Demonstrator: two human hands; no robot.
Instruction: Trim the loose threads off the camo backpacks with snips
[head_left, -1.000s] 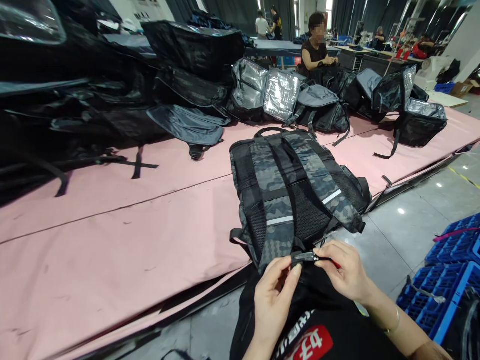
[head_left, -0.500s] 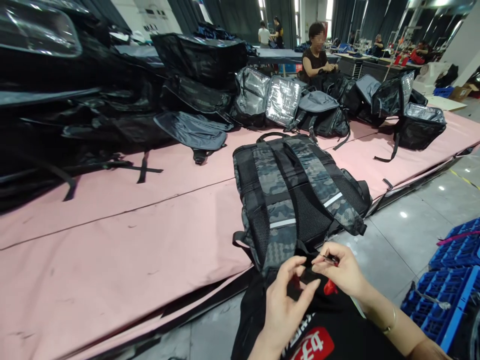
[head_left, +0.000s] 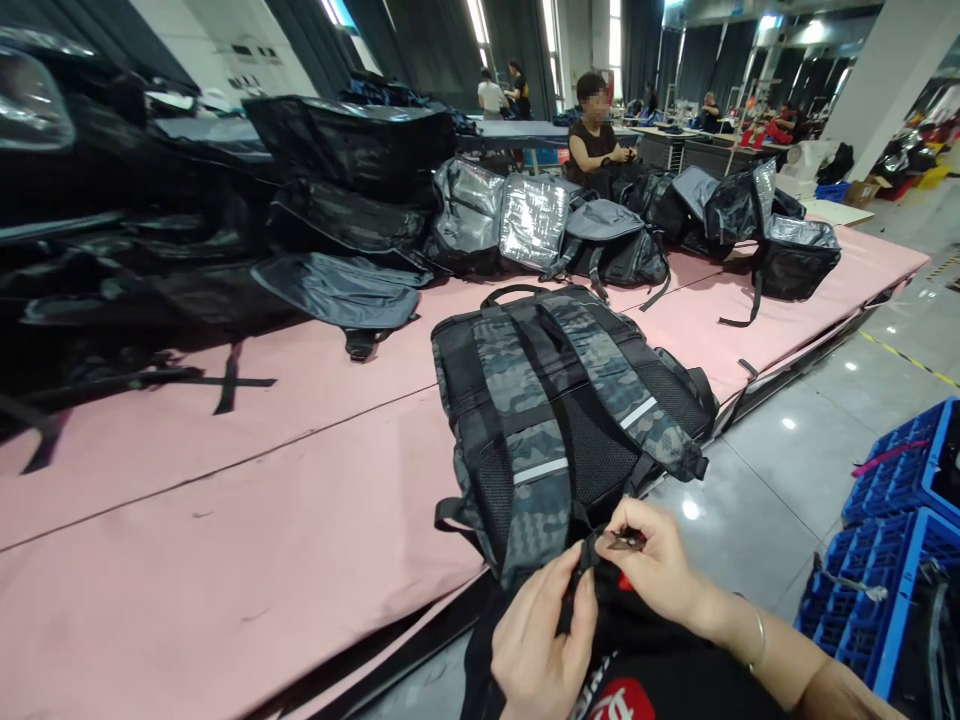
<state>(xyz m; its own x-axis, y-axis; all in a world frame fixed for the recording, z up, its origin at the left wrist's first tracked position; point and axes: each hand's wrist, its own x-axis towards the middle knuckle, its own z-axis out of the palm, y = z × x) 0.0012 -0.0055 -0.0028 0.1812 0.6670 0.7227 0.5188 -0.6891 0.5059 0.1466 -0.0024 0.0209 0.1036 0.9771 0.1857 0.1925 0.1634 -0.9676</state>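
A camouflage backpack lies on the pink-covered table, its straps and black mesh back facing up. At its near end my left hand pinches a black webbing strap between thumb and fingers. My right hand is closed on small dark metal thread snips, its fingertips close against the same strap. A bit of red shows under the right hand. The strap's end is partly hidden by my fingers.
Black bags pile up at the left. Silver-lined bags stand along the table's far side. A person sits beyond them, working. Blue crates stand on the floor at right.
My left hand has closed from a spread pinch onto the black strap. My right hand has come closer to it with the snips. The view has shifted to the right.
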